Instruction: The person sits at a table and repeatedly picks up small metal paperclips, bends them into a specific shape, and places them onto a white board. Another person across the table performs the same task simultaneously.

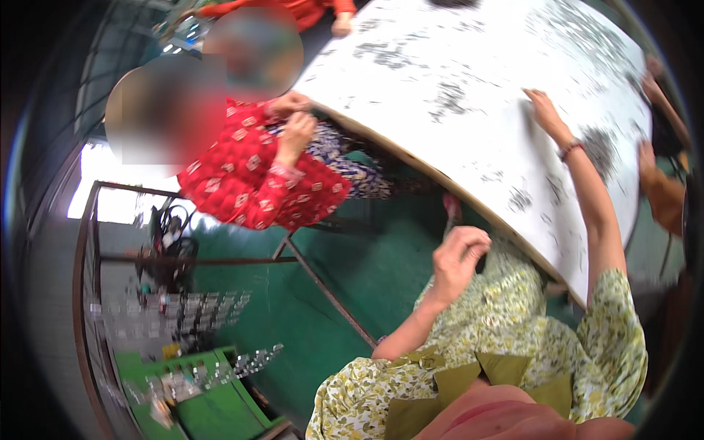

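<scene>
- Small dark pieces (449,100): scattered in clusters across the white table (411,139); probably light, stiff; best pinched mid-length, singly.
- Right hand (545,119): over tabletop, fingers forward; can't tell if gripping.
- Left hand (456,265): off table edge, fingers narrowed; contents unclear.

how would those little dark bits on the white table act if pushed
The dark bits are probably light, since each looks tiny compared with the right hand. They would likely scatter rather than move together, as they lie loose in patches across the white table.
</scene>
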Demonstrator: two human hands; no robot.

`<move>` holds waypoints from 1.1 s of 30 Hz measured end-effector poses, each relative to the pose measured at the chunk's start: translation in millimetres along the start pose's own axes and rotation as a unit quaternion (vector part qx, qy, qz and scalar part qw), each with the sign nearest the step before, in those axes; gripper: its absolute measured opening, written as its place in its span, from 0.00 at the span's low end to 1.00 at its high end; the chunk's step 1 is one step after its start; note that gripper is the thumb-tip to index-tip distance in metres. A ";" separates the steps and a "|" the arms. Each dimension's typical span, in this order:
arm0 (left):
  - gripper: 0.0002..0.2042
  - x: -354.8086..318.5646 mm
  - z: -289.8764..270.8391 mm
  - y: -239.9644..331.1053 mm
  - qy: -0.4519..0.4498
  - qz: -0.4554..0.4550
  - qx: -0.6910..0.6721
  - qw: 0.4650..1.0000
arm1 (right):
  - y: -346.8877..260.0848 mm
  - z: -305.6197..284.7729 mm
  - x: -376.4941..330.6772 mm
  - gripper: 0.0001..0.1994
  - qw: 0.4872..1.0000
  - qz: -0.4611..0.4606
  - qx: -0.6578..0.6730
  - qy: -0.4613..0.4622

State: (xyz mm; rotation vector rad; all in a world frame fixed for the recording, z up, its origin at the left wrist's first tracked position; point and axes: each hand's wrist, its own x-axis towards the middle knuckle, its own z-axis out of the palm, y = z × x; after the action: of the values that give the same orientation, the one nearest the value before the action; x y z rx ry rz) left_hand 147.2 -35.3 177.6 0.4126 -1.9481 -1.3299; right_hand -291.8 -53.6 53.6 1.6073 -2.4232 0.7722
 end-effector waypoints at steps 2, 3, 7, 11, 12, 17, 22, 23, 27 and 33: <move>0.06 1.1 3.0 0.1 -0.005 0.005 -0.002 1.000 | 50.7 4.1 -8.0 0.25 0.997 -0.068 0.008 0.025; 0.06 5.1 7.2 1.5 -0.015 0.012 -0.010 1.000 | 108.2 8.0 -16.6 0.24 0.991 -0.119 -0.048 0.047; 0.05 -2.7 -4.8 6.6 0.028 -0.006 0.004 1.000 | 45.4 14.0 0.8 0.16 0.994 -0.076 -0.069 0.032; 0.05 4.8 -8.3 12.8 0.039 -0.001 -0.001 0.999 | 28.4 -17.3 20.4 0.15 0.994 -0.037 -0.087 -0.057; 0.05 7.5 -8.2 14.4 0.039 0.002 -0.004 0.999 | 20.4 -24.0 21.6 0.15 0.992 -0.024 -0.093 -0.079; 0.05 7.1 -3.9 6.5 0.054 0.013 -0.005 0.998 | -100.5 -54.4 -22.5 0.11 0.980 0.028 0.192 0.053; 0.04 7.0 -3.6 2.8 0.060 -0.027 -0.012 0.998 | -193.9 -75.7 -101.6 0.12 0.933 0.053 0.334 0.126; 0.04 9.9 -3.2 3.3 0.061 -0.032 -0.015 0.998 | -202.9 -75.0 -113.7 0.12 0.904 0.106 0.395 0.120; 0.04 12.4 -4.2 7.1 0.059 0.005 0.016 0.998 | -246.0 -88.6 -141.1 0.11 0.861 0.192 0.460 0.103; 0.05 11.2 -3.8 7.8 0.008 -0.048 -0.009 0.999 | -282.5 -126.9 -154.1 0.14 0.865 0.089 0.492 0.042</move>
State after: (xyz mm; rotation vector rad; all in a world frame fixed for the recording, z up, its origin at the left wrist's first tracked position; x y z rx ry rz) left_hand 143.3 -41.5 189.7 0.5117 -1.9231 -1.3991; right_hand 3.9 49.5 200.5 1.4825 -2.2096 2.3220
